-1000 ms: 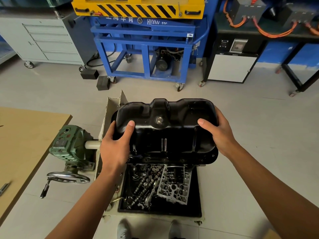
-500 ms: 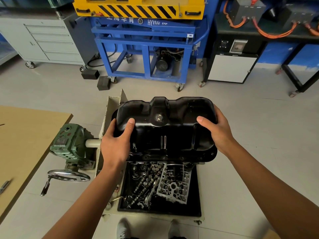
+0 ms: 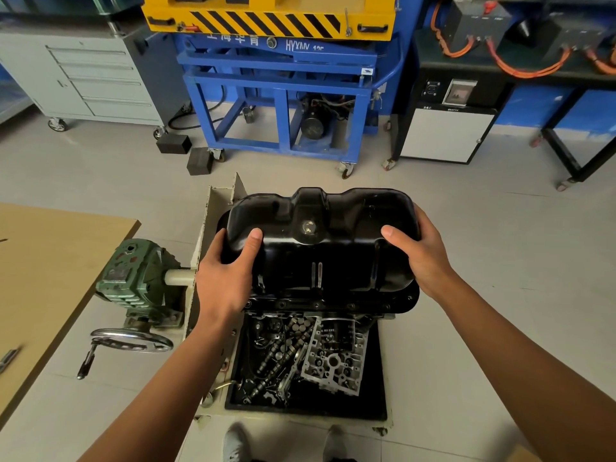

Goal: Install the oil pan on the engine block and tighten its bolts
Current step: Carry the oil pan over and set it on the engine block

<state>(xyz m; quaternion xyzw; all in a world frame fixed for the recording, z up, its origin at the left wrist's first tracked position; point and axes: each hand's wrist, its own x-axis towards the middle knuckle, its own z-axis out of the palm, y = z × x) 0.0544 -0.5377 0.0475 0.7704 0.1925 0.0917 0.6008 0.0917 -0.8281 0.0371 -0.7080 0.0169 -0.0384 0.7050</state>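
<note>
Hands (image 3: 226, 278) (image 3: 430, 258) grip oil pan (image 3: 333, 248); fingertips hidden behind.

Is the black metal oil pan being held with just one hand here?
No, the left hand grips the left end of the black stamped-metal oil pan and the right hand grips its right end.

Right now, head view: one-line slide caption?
Black oil pan gripped at its ends by left hand and right hand; parts tray nearer the camera.
</note>
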